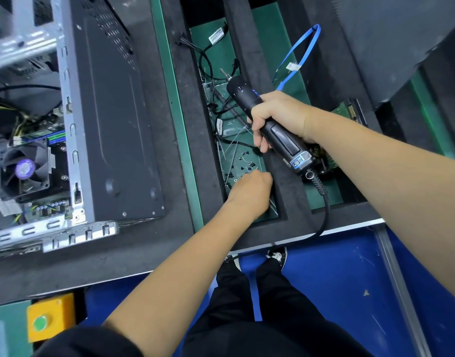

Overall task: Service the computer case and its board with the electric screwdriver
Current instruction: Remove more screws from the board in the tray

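- Right hand [277,117] wrapped around the black electric screwdriver [267,127], fingers curled tight on the barrel; bit end points up and away, over the parts compartment [259,202].
- Screwdriver cord [324,215] runs off the tool's rear, over the bench edge.
- Left hand [249,191] down in the same green-floored compartment, fingertips bunched among the loose black screws [244,161]. Looks like a pinch, but can't tell if it holds one.
- Computer case [110,119] lies open on the left of the bench, well apart from both hands; motherboard with CPU fan [25,171] visible inside.
- Black cables [208,60] in the compartment's far end; blue SATA cable [298,52] in the next slot to the right.
- Yellow box with green button [50,318] at bottom left.
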